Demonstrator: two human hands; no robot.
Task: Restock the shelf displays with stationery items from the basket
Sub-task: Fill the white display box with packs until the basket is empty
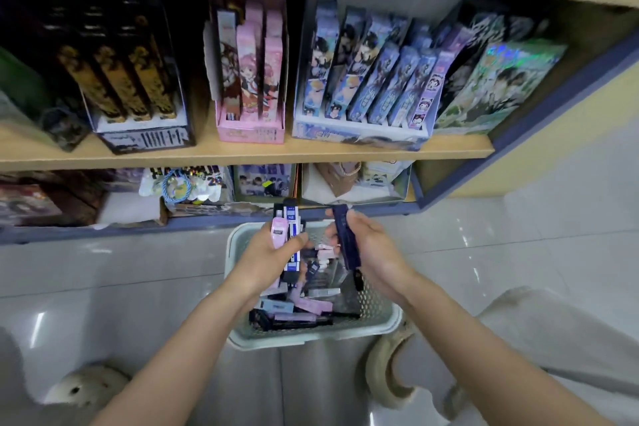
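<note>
Over the pale green perforated plastic basket (231,252) on the floor | left hand (273,256) grips a bundle of slim pink and blue-white packs (289,221) | right hand (373,249) pinches a dark navy slim box (345,235) | step: gathering stock | next: likely lift to the wooden shelf (311,151) and find a matching display

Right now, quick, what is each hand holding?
Left hand: grip closed on a bunch of small packs, pink and blue-white.
Right hand: grip closed on one dark blue pack.
</note>
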